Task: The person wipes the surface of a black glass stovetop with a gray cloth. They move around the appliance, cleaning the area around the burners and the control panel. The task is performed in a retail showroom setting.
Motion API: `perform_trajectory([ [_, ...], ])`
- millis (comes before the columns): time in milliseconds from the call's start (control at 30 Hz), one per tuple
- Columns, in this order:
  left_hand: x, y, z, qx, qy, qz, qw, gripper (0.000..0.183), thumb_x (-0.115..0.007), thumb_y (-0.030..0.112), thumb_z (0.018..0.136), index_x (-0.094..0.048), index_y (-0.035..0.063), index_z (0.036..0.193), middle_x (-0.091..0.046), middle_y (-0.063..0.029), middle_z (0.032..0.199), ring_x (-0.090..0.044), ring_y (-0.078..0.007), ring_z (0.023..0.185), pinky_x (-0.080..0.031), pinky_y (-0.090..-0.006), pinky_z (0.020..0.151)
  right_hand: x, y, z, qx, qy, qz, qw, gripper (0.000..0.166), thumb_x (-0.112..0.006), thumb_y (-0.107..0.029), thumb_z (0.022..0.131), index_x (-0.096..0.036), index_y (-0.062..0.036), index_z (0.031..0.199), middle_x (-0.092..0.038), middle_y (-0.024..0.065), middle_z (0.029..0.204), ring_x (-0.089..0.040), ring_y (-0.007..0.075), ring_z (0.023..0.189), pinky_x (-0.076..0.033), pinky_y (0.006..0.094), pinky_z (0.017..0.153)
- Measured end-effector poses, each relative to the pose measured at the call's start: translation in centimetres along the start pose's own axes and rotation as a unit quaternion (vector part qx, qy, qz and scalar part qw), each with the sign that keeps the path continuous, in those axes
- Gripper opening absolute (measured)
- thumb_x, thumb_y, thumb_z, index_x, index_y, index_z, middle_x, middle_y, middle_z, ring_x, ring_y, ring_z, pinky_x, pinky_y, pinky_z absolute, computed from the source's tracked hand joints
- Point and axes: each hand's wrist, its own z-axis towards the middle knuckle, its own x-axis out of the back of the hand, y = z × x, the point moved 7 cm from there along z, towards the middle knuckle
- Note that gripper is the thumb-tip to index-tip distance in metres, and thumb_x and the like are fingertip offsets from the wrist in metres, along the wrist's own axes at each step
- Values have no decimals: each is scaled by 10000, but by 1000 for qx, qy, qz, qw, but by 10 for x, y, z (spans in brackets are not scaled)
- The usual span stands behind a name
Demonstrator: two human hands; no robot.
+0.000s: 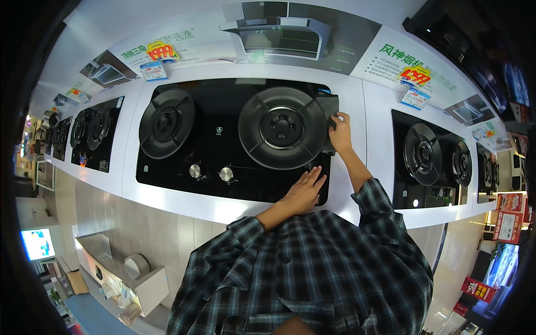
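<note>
A black glass gas hob (217, 150) with two round burners and two silver knobs lies in a white counter before me. My left hand (303, 190) rests flat with its fingers spread on the glass at the hob's near right part, below the large right burner (282, 127). At the hob's right edge my right hand (341, 132) holds a dark grey cloth (328, 102), which lies between the burner's rim and the white counter. Part of the cloth is hidden by the fingers. The left burner (166, 123) and the knobs (226, 173) are untouched.
Further hobs sit in the counter at the left (94, 134) and right (433, 163). Price cards (154, 71) stand along the back panel, which shows range hoods. Behind the counter's front edge, at lower left, is a display unit (142, 289) with dishes.
</note>
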Motion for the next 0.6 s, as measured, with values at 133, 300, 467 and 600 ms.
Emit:
perform_trajectory([
  [133, 25, 23, 31, -78, 75, 15, 994, 482, -572, 60, 823, -475, -28, 1288, -367, -236, 1422, -404, -354, 1308, -361, -406, 1081, -8, 7, 15, 11, -12, 3, 1000, 399, -627, 56, 723, -646, 3, 1118, -467, 166, 1273, -571, 305, 1002, -492, 347, 824],
  [300, 91, 18, 109, -28, 118, 79, 990, 427, -581, 14, 715, -552, -37, 1138, -502, -222, 1266, -523, -358, 1166, -439, -438, 975, -24, 30, 38, 27, -60, 55, 996, 385, -646, 26, 737, -657, -26, 1119, -502, 144, 1223, -564, 282, 946, -492, 340, 811],
  [467, 107, -73, 193, 47, 129, 189, 972, 386, -523, 159, 842, -563, 19, 1200, -476, -190, 1357, -420, -335, 1296, -285, -541, 1081, -25, 12, 60, -57, -25, 195, 979, 141, -578, -81, 843, -582, 6, 954, -549, 180, 1034, -569, 300, 901, -487, 342, 816],
  [600, 105, -95, 229, 101, -43, 211, 971, 343, -509, 242, 887, -633, 71, 1158, -496, -161, 1336, -413, -324, 1300, -215, -575, 1103, -13, 10, 72, -23, -4, 125, 992, 208, -628, -2, 779, -563, 12, 976, -490, 189, 1098, -562, 356, 910, -483, 397, 788],
])
